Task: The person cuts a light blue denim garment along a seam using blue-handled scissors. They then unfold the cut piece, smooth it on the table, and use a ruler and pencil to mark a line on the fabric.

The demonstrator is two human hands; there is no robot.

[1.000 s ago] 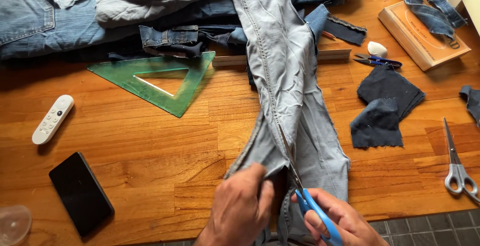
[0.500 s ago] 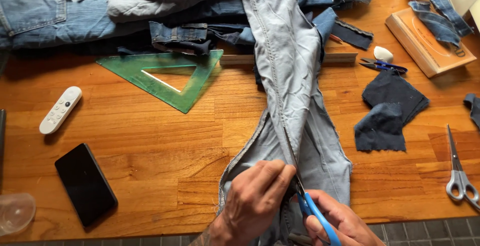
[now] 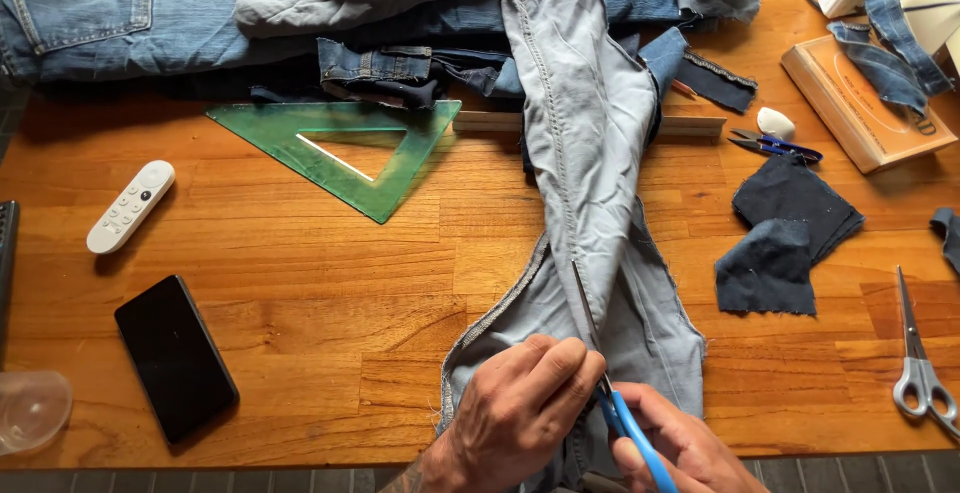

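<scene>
A light blue-grey denim trouser leg (image 3: 590, 153) lies lengthwise down the wooden table (image 3: 300, 283), partly slit open at its near end. My left hand (image 3: 510, 418) pinches the cloth beside the seam at the near edge. My right hand (image 3: 675, 448) grips blue-handled scissors (image 3: 620, 408), whose blades point up along the seam into the cloth. The lower part of both hands runs out of the frame.
A heap of jeans (image 3: 200, 13) fills the back. A green set square (image 3: 345, 148), a white remote (image 3: 130, 206) and a black phone (image 3: 175, 353) lie left. Dark denim patches (image 3: 785, 238), small snips (image 3: 775, 143), grey scissors (image 3: 920, 363) and a wooden box (image 3: 860, 103) lie right.
My left hand has shifted forward over the cloth and closed on it next to the scissor blades. The scissors have stayed in the seam; the view has drifted slightly.
</scene>
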